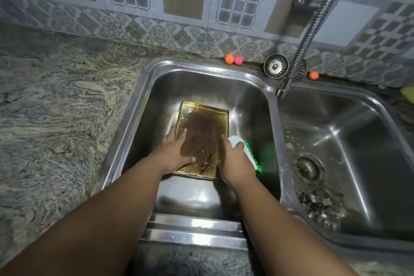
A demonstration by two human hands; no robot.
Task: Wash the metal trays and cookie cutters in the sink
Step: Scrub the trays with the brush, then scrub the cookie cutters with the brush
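A rectangular metal tray, stained brown with burnt bits, lies in the left basin of a steel double sink. My left hand grips the tray's near left corner, fingers over its rim and thumb across its floor. My right hand holds a scrub brush with a white back and green bristles at the tray's right edge. Several small metal cookie cutters lie heaped in the right basin, near its drain.
A flexible metal faucet hose hangs from the tiled wall, its spout over the divider between the basins. A sink strainer and three small orange and pink balls sit on the back ledge. Granite counter spreads to the left.
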